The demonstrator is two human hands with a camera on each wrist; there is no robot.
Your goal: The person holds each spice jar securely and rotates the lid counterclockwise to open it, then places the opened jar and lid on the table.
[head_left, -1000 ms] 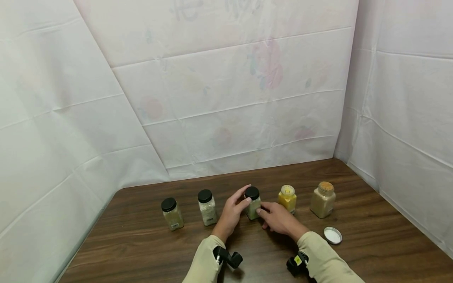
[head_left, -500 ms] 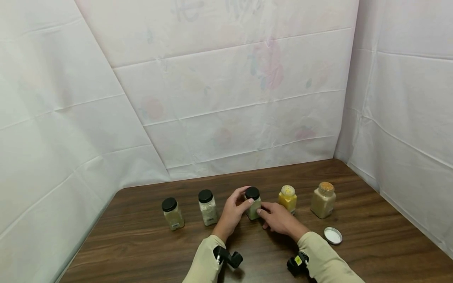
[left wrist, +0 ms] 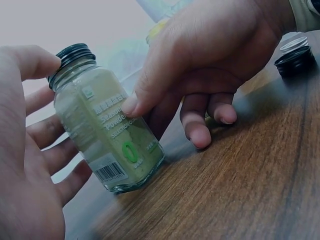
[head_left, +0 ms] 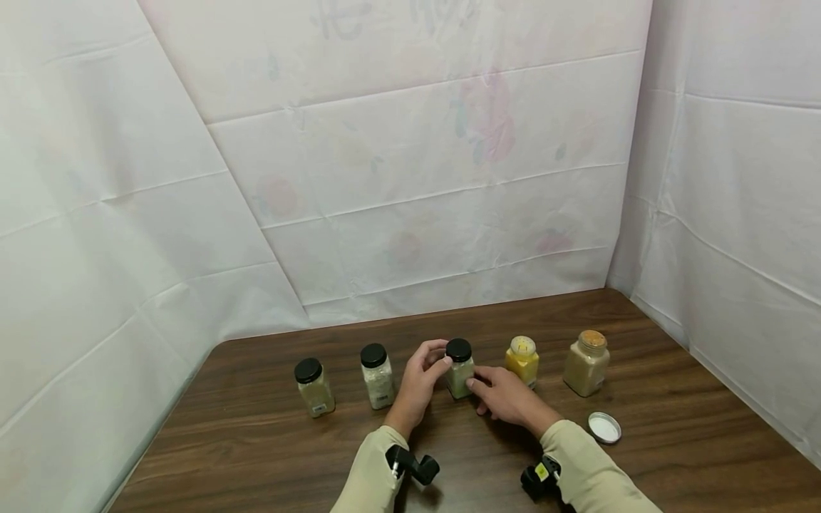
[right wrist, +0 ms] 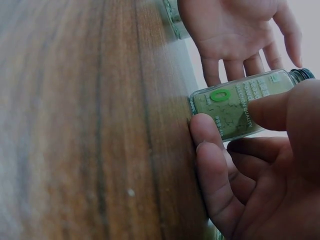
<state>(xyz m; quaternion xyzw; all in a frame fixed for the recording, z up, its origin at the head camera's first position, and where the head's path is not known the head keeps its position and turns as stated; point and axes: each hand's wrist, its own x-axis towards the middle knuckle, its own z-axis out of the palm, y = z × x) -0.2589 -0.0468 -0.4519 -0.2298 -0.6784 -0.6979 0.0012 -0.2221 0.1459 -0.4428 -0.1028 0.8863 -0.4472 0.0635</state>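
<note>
Between person's L hand [head_left: 417, 385] & R hand [head_left: 508, 396]: squarish clear-glass jar of green powder [head_left: 460, 382], round black screw lid [head_left: 458, 349] on, upright. R pinches low, prob. for steadiness; L's fingers loosely spread, thumb by lid, prob. guarding vs. tipping.

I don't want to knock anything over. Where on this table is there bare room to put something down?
The table is bare at near left, between the leftmost jar and the left sleeve, and at right, beyond the upturned lid. It is crowded at the middle jar, between the left hand and right hand, with the yellow jar close by.
</note>
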